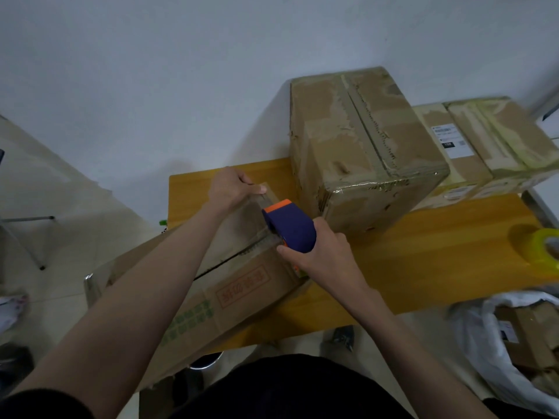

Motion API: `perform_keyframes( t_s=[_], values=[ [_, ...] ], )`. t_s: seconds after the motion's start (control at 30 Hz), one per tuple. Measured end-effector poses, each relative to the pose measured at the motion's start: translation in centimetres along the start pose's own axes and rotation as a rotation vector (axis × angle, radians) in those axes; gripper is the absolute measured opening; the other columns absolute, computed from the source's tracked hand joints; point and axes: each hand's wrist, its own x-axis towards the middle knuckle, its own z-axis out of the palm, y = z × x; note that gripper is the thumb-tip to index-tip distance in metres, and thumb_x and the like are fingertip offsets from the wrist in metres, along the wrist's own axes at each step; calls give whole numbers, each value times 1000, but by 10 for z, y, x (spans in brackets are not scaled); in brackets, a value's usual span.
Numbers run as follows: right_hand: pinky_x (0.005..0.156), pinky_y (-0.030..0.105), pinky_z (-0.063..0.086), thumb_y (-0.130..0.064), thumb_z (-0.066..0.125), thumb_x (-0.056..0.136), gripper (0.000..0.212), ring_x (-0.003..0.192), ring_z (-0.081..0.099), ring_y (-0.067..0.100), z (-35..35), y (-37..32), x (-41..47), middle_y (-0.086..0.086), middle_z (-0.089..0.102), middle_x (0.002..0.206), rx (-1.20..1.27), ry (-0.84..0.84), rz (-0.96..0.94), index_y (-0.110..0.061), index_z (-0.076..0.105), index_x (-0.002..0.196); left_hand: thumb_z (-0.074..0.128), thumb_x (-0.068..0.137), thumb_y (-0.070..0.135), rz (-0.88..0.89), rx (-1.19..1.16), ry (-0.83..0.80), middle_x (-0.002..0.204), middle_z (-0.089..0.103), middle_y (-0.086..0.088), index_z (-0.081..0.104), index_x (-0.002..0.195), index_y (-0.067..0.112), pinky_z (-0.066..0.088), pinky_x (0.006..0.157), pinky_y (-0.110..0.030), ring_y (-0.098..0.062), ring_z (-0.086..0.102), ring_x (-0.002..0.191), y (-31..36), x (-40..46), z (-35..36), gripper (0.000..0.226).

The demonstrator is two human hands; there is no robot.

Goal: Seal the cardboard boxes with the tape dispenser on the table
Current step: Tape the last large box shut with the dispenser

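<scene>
Right hand (325, 252) grips tape dispenser (290, 228) (on box (242, 285)).

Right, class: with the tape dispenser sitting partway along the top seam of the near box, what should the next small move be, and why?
Probably draw the tape dispenser toward the body along the seam. The right hand grips it on the box, the left hand holds down the far end where tape already lies, and the dark gap between the flaps nearer the person looks untaped.
</scene>
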Motion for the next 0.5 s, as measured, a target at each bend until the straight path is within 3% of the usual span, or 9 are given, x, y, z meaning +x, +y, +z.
perform_keyframes(
  t_s=[0.1,0.23,0.37,0.5],
  values=[
    [55,21,42,-61,73,79,52,69,58,7,-2,3,-4,-8,57,85,16,15,1,-22,47,103,91,67,40,-26,-18,-13,78,70,2,75,78,8,48,70,-31,-15,65,82,1,2,3,37],
    [55,26,47,-59,74,77,48,63,57,10,-10,14,-20,-5,58,80,15,34,13,-23,49,98,91,69,39,-16,-47,4,81,74,-4,74,76,9,55,76,-41,-22,70,87,-3,4,3,35],
    [51,15,42,-50,78,79,41,59,54,4,-27,28,-44,-8,56,77,38,57,11,-25,50,95,90,72,35,3,-79,17,80,71,-3,73,80,5,56,81,-43,-23,68,86,-2,-2,7,35],
    [53,16,41,-55,76,78,44,60,54,6,-25,26,-48,-8,57,78,13,61,-29,-26,50,98,90,71,34,19,-100,49,93,70,-9,66,87,8,54,82,-43,-26,66,91,-4,-4,7,40]
  ],
)
